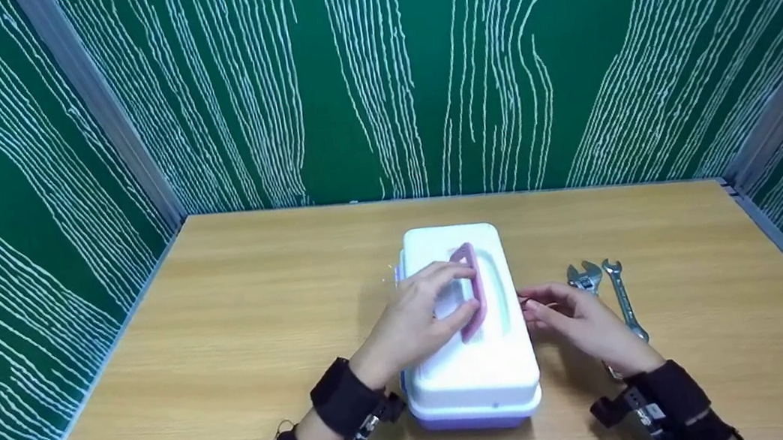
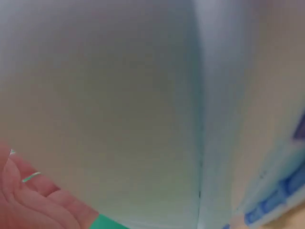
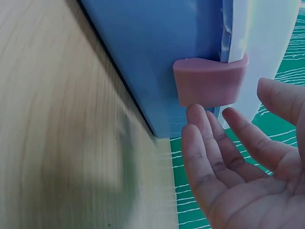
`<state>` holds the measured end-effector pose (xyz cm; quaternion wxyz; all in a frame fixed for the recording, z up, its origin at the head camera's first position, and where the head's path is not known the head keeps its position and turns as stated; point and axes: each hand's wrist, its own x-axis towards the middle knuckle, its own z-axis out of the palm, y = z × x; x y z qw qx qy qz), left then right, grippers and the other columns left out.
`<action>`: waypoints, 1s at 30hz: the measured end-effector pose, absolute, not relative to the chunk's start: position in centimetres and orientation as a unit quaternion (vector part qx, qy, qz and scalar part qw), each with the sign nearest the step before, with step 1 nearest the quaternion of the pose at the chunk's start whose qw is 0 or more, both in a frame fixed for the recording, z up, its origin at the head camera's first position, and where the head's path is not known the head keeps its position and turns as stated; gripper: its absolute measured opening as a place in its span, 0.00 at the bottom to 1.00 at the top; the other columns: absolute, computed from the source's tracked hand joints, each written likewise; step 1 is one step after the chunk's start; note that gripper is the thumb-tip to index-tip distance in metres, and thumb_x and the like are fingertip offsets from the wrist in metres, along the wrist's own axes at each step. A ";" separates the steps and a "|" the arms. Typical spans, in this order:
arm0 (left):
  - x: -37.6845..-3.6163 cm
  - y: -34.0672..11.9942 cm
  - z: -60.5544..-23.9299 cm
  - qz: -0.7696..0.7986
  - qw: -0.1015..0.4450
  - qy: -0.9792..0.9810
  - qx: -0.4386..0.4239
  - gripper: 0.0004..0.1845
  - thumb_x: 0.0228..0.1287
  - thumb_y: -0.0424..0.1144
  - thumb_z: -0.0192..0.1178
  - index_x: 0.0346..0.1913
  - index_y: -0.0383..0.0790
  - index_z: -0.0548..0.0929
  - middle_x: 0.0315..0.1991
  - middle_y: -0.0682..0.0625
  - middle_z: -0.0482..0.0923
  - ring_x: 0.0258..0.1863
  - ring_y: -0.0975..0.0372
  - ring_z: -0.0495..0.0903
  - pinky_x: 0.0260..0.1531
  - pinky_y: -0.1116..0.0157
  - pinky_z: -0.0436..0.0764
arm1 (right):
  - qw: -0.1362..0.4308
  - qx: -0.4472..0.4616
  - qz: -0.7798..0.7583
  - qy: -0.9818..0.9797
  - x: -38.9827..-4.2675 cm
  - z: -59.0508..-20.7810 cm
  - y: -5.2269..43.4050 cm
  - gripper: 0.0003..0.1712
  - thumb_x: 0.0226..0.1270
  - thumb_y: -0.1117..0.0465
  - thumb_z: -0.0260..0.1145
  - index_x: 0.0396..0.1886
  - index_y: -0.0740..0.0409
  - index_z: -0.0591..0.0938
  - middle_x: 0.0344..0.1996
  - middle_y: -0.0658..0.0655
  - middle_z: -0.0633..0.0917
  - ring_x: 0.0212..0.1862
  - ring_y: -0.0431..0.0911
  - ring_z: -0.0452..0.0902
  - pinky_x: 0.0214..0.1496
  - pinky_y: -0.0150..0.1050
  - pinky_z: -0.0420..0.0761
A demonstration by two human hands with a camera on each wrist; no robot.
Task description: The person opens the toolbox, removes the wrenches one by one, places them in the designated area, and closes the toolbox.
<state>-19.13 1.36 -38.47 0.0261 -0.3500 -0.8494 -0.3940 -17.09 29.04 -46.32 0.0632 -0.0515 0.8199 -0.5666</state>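
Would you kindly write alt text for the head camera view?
A left hand rests on a white box's pink handle while the right hand reaches its side. Two wrenches lie to the right on the wooden table.

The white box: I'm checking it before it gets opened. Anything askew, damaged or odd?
Nothing stands out. The white box sits flat on the table, lid closed, pink latch intact. The left hand rests on its pink handle; two wrenches lie alongside.
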 end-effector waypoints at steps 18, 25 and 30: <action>-19.1 2.1 -38.4 -0.216 0.013 -0.860 -0.461 0.19 0.75 0.52 0.55 0.59 0.46 0.84 0.63 0.52 0.80 0.66 0.60 0.73 0.72 0.61 0.68 | 0.054 -0.077 -0.558 0.824 -17.2 -46.1 30.0 0.25 0.76 0.55 0.60 0.65 0.64 0.74 0.56 0.63 0.82 0.57 0.55 0.82 0.58 0.40 0.84; -19.2 1.9 -38.5 -0.219 -0.005 -0.860 -0.461 0.21 0.75 0.52 0.55 0.61 0.46 0.83 0.65 0.51 0.78 0.69 0.59 0.71 0.74 0.59 0.67 | 0.059 -0.071 -0.551 0.830 -17.0 -45.7 29.8 0.26 0.76 0.52 0.61 0.65 0.62 0.75 0.57 0.62 0.82 0.58 0.55 0.81 0.59 0.37 0.83; -19.4 0.7 -38.2 -0.266 -0.010 -0.867 -0.421 0.24 0.73 0.52 0.57 0.66 0.46 0.78 0.68 0.49 0.75 0.71 0.58 0.69 0.73 0.58 0.68 | 0.034 -0.072 -0.511 0.856 -16.5 -44.5 30.3 0.28 0.74 0.45 0.60 0.66 0.55 0.75 0.58 0.59 0.82 0.58 0.50 0.81 0.57 0.29 0.81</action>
